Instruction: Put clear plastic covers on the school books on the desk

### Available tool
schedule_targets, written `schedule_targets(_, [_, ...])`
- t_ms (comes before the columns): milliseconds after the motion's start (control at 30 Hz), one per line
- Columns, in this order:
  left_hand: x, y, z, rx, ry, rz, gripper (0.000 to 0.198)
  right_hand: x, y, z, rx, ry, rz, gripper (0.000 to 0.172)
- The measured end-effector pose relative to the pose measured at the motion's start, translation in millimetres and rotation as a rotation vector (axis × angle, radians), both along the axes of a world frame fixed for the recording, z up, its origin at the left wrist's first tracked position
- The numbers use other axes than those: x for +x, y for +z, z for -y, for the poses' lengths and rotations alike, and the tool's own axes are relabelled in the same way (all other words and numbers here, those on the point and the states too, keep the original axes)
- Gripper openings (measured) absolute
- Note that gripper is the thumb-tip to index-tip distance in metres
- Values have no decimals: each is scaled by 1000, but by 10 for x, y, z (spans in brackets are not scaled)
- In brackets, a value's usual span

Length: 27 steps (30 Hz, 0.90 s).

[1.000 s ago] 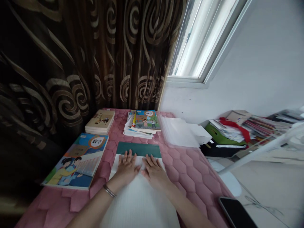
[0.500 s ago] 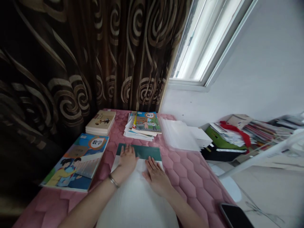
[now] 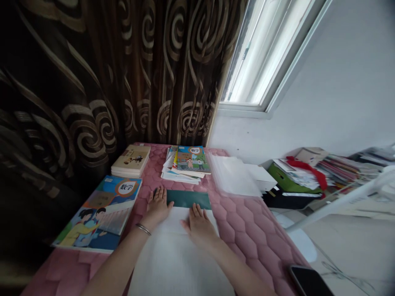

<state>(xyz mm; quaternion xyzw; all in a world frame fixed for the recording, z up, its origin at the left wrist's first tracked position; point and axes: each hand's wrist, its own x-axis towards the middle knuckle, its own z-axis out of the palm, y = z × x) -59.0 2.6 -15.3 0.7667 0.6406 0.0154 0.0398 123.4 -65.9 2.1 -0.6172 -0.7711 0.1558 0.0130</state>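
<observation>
A dark green book (image 3: pixel 188 199) lies on the pink quilted cover in front of me, its far strip showing beyond a white sheet (image 3: pixel 175 222) that spreads over it toward me. Flat on the green book's left edge rests my left hand (image 3: pixel 159 209), fingers extended and a bracelet at the wrist. My right hand (image 3: pixel 200 226) presses flat on the white sheet at the right, fingertips reaching the green strip. Neither hand is closed round anything. The lower part of the sheet looks pale and blurred.
Left of my hands lies a large blue textbook (image 3: pixel 100 213), with a stack of tan books (image 3: pixel 131 160) behind it. Farther back are smaller textbooks (image 3: pixel 191 160) and clear plastic sheets (image 3: pixel 233 176). A phone (image 3: pixel 308 281) sits at the near right edge.
My left hand has slid left, to the green book's left edge. My right hand has shifted only slightly. More of the white sheet shows between the hands.
</observation>
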Motion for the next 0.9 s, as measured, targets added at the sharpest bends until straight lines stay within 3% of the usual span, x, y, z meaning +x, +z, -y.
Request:
schedule_targets(167, [45,-19,7,-10,13,-41,62,-473,-25,-407,103,124,-173,68])
schedule_targets(267, [34,-27,10,-20,24,-51,60,-561,-99,-591,90,123,-170,67])
schedule_targets(367, [34,-28,15,4,33,-22,62,-397,-175,-648,92,41,-84,70])
schedule_targets(600, [56,-35,8,8,132,-34,73,287,-277,-582,112,-206,97,72])
schedule_targets(800, [78,37,45,9,166,-72,73,333,-287,-566,137,-201,134,71])
schedule_targets(900, [274,99,117,50,34,-37,63,310,-289,-564,154,-198,141,69])
